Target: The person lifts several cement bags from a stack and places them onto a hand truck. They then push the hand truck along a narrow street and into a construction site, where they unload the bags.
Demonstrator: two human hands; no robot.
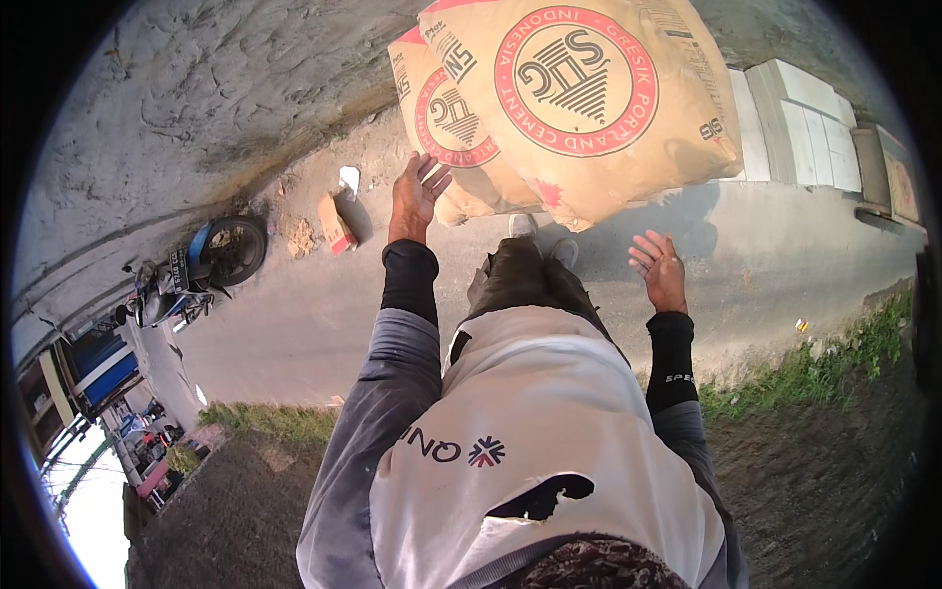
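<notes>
Two large tan cement bags with red and black printing fill the top middle. The nearer, upper cement bag (677,128) overlaps a second cement bag (461,187) on its left. My left hand (417,199) is just beside the left bag's lower edge, palm turned inward, fingers apart; whether a fingertip touches the bag I cannot tell. My right hand (658,267) is held out below the right corner of the upper bag, apart from it, its fingers spread and nothing in it. What lies under the bags is hidden.
Left of the bags lie a small torn carton (337,224) and a white scrap (349,180). A motorcycle (201,260) stands farther left near the rough wall (186,108). Stacked pale blocks (805,123) line the right. Grass (834,363) edges the road behind me.
</notes>
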